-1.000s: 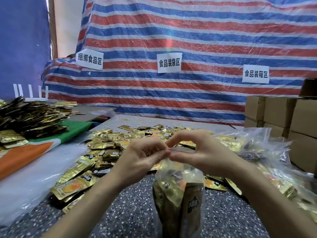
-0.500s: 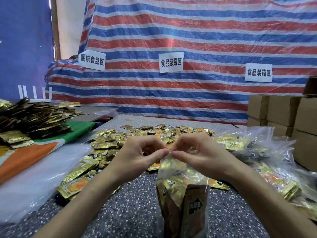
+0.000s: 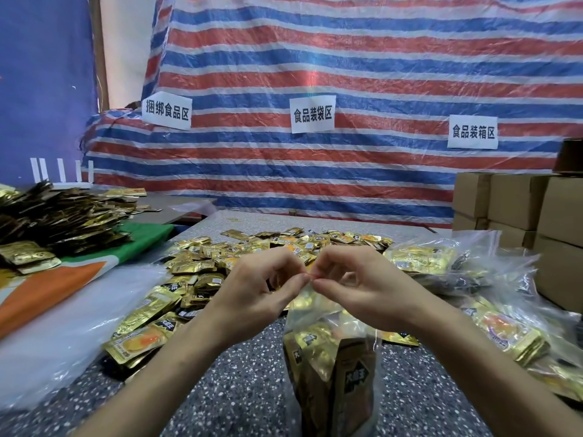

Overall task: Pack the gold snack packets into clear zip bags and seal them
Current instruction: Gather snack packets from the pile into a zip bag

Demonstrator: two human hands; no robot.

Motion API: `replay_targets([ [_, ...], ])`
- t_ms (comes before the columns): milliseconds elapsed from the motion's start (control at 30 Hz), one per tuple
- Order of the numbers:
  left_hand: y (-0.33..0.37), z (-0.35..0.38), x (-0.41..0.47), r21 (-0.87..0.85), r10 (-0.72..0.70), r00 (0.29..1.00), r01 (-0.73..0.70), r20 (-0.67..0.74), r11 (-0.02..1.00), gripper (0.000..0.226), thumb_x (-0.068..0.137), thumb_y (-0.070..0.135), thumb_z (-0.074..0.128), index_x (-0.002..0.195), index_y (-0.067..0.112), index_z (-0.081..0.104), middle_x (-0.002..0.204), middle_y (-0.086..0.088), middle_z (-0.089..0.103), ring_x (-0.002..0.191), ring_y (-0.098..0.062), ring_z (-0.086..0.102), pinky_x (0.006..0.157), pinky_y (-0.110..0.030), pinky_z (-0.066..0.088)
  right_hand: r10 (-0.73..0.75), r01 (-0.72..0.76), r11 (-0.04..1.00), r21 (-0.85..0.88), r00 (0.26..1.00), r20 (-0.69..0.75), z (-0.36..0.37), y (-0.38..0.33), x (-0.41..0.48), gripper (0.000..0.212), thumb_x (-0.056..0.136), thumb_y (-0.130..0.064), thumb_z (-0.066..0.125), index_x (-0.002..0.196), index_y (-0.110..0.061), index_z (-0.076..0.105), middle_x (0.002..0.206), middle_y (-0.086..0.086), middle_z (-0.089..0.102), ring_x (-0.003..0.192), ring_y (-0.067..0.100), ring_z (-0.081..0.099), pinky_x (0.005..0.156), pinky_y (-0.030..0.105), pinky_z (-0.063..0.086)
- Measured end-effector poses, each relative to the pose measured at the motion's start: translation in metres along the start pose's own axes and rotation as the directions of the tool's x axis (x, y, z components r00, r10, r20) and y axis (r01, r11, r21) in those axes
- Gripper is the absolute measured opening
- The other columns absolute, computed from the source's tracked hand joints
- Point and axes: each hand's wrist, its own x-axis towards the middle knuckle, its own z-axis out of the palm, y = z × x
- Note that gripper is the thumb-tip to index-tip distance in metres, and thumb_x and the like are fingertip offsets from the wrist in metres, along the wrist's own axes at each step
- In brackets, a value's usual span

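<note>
A clear zip bag (image 3: 328, 351) holding gold snack packets stands upright on the speckled table, low in the middle of the view. My left hand (image 3: 252, 294) and my right hand (image 3: 362, 288) meet above it, thumbs and forefingers of both pinching the bag's top strip at its centre. A wide heap of loose gold snack packets (image 3: 202, 269) lies behind and to the left of my hands.
Filled clear bags (image 3: 498, 326) pile up at the right. Cardboard boxes (image 3: 520, 203) stack at the far right. A dark heap of packets (image 3: 56, 219) sits on a green and orange cloth at the left, beside a clear plastic sheet (image 3: 53, 329). A striped tarp with three paper signs hangs behind.
Both hands stay pinched together on the bag's top strip. They have risen slightly in view, and the camera has tilted a little.
</note>
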Motion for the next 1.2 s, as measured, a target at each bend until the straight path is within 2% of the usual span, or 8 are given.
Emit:
replay_targets([
  [200, 0.002, -0.004, 0.004, 0.022, -0.047, 0.985, 0.043, 0.167, 0.999, 0.01, 0.093, 0.022, 0.063, 0.084, 0.02, 0.067, 0.072, 0.009, 0.06, 0.065, -0.005, 0.052, 0.058, -0.029, 0.043, -0.04, 0.039, 0.999, -0.036, 0.999, -0.024, 0.0, -0.001, 0.0, 0.009, 0.092, -0.015, 0.067, 0.085, -0.019, 0.068, 0.074, -0.009, 0.065, 0.067, 0.008, 0.056, 0.062, 0.03, 0.048],
  [300, 0.004, -0.004, 0.005, 0.065, -0.021, 0.988, 0.011, 0.152, 0.998, 0.013, 0.093, 0.022, 0.059, 0.082, 0.026, 0.065, 0.069, 0.014, 0.055, 0.063, -0.005, 0.048, 0.055, -0.023, 0.036, -0.058, 0.056, 0.998, -0.043, 0.996, -0.064, 0.002, -0.002, 0.001, 0.009, 0.09, -0.015, 0.068, 0.081, -0.018, 0.067, 0.069, -0.01, 0.062, 0.061, 0.003, 0.053, 0.056, 0.021, 0.042],
  [433, 0.004, -0.005, 0.005, 0.019, -0.012, 0.993, 0.009, 0.115, 1.0, 0.016, 0.091, 0.019, 0.061, 0.076, 0.019, 0.067, 0.067, 0.011, 0.055, 0.059, -0.012, 0.048, 0.053, -0.03, 0.035, -0.07, 0.069, 0.997, -0.039, 0.997, -0.036, 0.0, -0.001, 0.0, 0.007, 0.093, -0.021, 0.067, 0.086, -0.021, 0.066, 0.07, -0.015, 0.062, 0.06, 0.003, 0.053, 0.055, 0.021, 0.042],
  [567, 0.006, -0.002, 0.007, -0.034, 0.005, 1.0, -0.005, 0.022, 0.999, 0.027, 0.085, 0.025, 0.061, 0.066, 0.006, 0.065, 0.061, -0.003, 0.055, 0.057, -0.015, 0.046, 0.054, -0.031, 0.034, -0.109, 0.109, 0.992, -0.06, 0.994, 0.001, -0.002, -0.004, -0.001, 0.012, 0.097, -0.018, 0.063, 0.09, -0.028, 0.063, 0.077, -0.017, 0.06, 0.07, 0.011, 0.056, 0.064, 0.035, 0.047],
  [700, 0.01, 0.001, 0.01, -0.127, -0.007, 0.995, -0.006, -0.101, 0.992, 0.031, 0.084, 0.029, 0.059, 0.068, 0.005, 0.068, 0.064, -0.008, 0.057, 0.062, -0.025, 0.052, 0.057, -0.04, 0.039, -0.098, 0.095, 0.993, -0.062, 0.994, -0.039, -0.011, -0.006, 0.002, 0.005, 0.097, -0.023, 0.064, 0.093, -0.025, 0.068, 0.084, -0.01, 0.067, 0.078, 0.009, 0.061, 0.07, 0.034, 0.052],
  [867, 0.008, 0.004, 0.012, -0.155, -0.039, 0.993, 0.021, -0.11, 0.988, 0.022, 0.088, 0.016, 0.062, 0.07, 0.007, 0.07, 0.068, -0.004, 0.062, 0.066, -0.025, 0.057, 0.06, -0.039, 0.042, -0.03, 0.03, 0.998, -0.059, 1.0, 0.011, -0.024, 0.004, 0.002, 0.006, 0.096, -0.032, 0.064, 0.09, -0.032, 0.066, 0.086, -0.017, 0.066, 0.082, 0.002, 0.061, 0.077, 0.029, 0.054],
  [1033, -0.006, -0.002, 0.003, -0.218, -0.127, 0.983, 0.096, -0.135, 0.971, 0.019, 0.088, 0.016, 0.06, 0.074, 0.01, 0.071, 0.074, -0.001, 0.065, 0.073, -0.023, 0.06, 0.064, -0.03, 0.045, 0.072, -0.071, 0.997, -0.042, 0.997, 0.021, -0.038, 0.026, -0.011, 0.012, 0.094, -0.025, 0.063, 0.087, -0.034, 0.066, 0.085, -0.016, 0.067, 0.08, 0.003, 0.062, 0.084, 0.041, 0.058],
  [1200, -0.018, -0.008, -0.007, -0.241, -0.173, 0.977, 0.14, -0.121, 0.96, 0.022, 0.088, 0.025, 0.061, 0.078, 0.009, 0.072, 0.078, 0.002, 0.067, 0.077, -0.023, 0.062, 0.069, -0.045, 0.048, 0.165, -0.164, 0.985, -0.049, 0.986, 0.023, -0.043, 0.046, -0.026, 0.012, 0.096, -0.03, 0.062, 0.086, -0.025, 0.066, 0.086, -0.001, 0.064, 0.077, 0.012, 0.057, 0.081, 0.046, 0.053],
])
